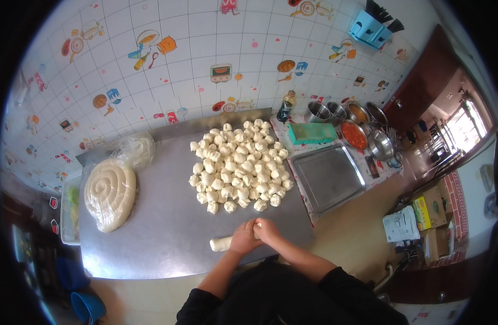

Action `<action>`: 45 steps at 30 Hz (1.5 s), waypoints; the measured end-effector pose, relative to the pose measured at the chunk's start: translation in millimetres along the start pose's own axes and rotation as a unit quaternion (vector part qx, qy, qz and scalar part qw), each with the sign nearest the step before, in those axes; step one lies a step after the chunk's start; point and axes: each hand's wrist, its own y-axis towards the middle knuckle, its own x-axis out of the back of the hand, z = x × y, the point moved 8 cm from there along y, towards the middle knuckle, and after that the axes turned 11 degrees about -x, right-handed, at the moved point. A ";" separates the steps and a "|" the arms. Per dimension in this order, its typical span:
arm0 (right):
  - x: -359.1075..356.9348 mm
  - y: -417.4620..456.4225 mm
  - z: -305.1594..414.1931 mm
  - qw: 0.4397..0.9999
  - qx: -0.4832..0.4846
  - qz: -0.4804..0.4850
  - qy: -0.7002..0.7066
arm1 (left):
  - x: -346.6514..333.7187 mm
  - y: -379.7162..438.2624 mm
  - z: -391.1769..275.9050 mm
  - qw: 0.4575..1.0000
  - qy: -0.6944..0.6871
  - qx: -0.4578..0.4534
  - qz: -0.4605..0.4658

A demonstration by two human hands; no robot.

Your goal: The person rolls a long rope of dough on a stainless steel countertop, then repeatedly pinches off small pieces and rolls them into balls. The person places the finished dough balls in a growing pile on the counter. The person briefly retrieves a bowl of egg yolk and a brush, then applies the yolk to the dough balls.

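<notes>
My left hand [245, 237] is wrapped around a short rope of pale dough [221, 244], whose blunt end sticks out to the left. Pressed against it, my right hand [267, 230] grips the rope's other end, where a bit of dough shows between the fingers. Both hands are just above the near edge of a steel worktable [163, 227]. Beyond them lies a broad heap of small torn dough pieces [240, 166]. On the table's left side a thick coil of dough [110, 191] rests under clear plastic film [136, 150].
Right of the table are a metal baking tray [329, 177], a green plastic box [312, 133], a dark sauce bottle [286, 106] and a bowl of red sauce [353, 135]. Several steel pots [318, 111] stand behind. A white basket [68, 211] adjoins the left edge; a blue bucket [88, 307] is below.
</notes>
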 end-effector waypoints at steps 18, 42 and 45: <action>17.9 -27.9 -11.5 0.877 -0.201 0.419 0.125 | -72.7 -21.1 69.8 0.894 0.024 0.325 0.307; -10.3 -7.2 25.6 0.993 0.106 0.029 -0.042 | -19.9 -33.0 47.8 0.951 -0.012 0.235 0.199; -13.4 -8.4 29.9 0.994 0.073 0.043 -0.070 | -22.4 -35.1 48.7 0.951 -0.017 0.229 0.205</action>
